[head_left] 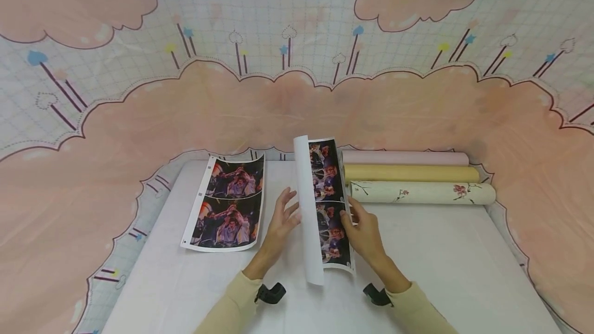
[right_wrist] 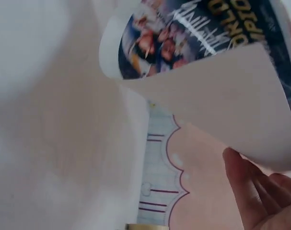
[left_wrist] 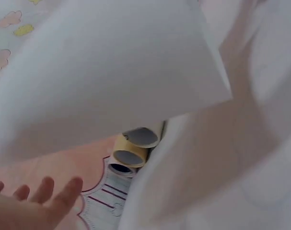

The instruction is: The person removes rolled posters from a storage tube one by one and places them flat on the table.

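A printed photo sheet (head_left: pixel 330 177) is held up above the white table, its left part folded or curled over so the white back (head_left: pixel 310 226) shows. My right hand (head_left: pixel 366 231) pinches the sheet at its right edge, thumb in front. On the other side my left hand (head_left: pixel 280 226) stands beside the curled part, and the left wrist view shows its fingers (left_wrist: pixel 64 199) spread loosely below the paper. Dark pictures with lettering reading partly "WORLD" show on the sheet's face (right_wrist: pixel 179 40) in the right wrist view.
Another photo sheet (head_left: pixel 228 205) with two pictures lies face up at the left of the table (head_left: pixel 441 267). Three rolls lie at the back right: pink (head_left: pixel 408 157), yellow (head_left: pixel 413 173) and white floral (head_left: pixel 422 193). A cloud-patterned cloth (head_left: pixel 297 107) hangs behind.
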`<state>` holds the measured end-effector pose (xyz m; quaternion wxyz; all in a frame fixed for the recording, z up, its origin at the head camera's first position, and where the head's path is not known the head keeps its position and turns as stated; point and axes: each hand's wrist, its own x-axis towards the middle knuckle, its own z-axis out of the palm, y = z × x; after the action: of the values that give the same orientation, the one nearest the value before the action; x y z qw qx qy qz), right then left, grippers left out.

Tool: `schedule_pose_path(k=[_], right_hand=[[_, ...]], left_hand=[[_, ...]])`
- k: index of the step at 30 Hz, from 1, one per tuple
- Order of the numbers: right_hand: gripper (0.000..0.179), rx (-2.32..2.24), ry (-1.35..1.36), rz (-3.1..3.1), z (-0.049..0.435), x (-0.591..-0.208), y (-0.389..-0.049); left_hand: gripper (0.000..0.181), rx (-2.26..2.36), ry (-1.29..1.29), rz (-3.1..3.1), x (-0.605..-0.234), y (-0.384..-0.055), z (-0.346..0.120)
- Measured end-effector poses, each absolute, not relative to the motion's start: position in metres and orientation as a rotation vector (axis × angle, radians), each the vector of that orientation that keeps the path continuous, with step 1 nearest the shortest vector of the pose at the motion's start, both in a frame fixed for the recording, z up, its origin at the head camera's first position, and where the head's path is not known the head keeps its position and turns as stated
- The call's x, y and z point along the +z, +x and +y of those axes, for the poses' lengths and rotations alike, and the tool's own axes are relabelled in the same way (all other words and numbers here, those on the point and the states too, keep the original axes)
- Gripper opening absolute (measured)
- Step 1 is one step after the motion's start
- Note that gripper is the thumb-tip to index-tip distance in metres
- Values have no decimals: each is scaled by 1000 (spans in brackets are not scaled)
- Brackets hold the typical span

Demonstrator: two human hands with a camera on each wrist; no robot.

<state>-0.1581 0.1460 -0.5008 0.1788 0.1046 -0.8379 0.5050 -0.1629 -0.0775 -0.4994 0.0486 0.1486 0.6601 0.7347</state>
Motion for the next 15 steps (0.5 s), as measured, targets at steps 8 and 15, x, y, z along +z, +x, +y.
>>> schedule_pose_path(k=[8, 15], right_hand=[[41, 1112, 332, -2361, 139, -498, -157], [38, 1149, 340, -2356, 142, -501, -155]], left_hand=[[95, 1965, 417, 2617, -493, -154, -59], [66, 1953, 337, 2732, -499, -155, -66]])
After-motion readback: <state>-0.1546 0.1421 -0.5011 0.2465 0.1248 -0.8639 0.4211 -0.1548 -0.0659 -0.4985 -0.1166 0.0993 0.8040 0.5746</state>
